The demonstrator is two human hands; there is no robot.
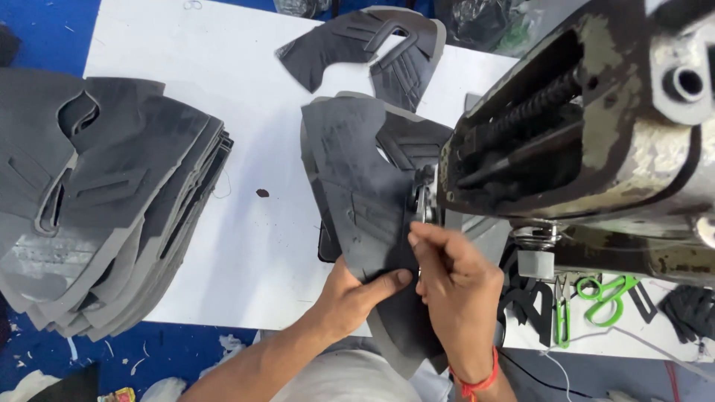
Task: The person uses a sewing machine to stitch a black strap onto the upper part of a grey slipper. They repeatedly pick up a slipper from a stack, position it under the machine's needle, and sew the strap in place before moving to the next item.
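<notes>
A dark grey shoe-upper piece (357, 171) lies on the white table (253, 246), running under the head of a worn sewing machine (588, 126). My left hand (354, 294) grips the near part of this piece, thumb on top. My right hand (454, 283) is just to its right, by the needle area (423, 201); its fingers pinch together at the piece's edge. A red thread band (477, 383) is around my right wrist. What sits between the right fingertips is too small to tell.
A tall stack of similar grey cut pieces (97, 208) fills the table's left. One more piece (372, 52) lies at the far edge. Green-handled scissors (607, 294) and thread snips (562, 309) rest to the right under the machine. Scraps litter the blue floor (171, 357).
</notes>
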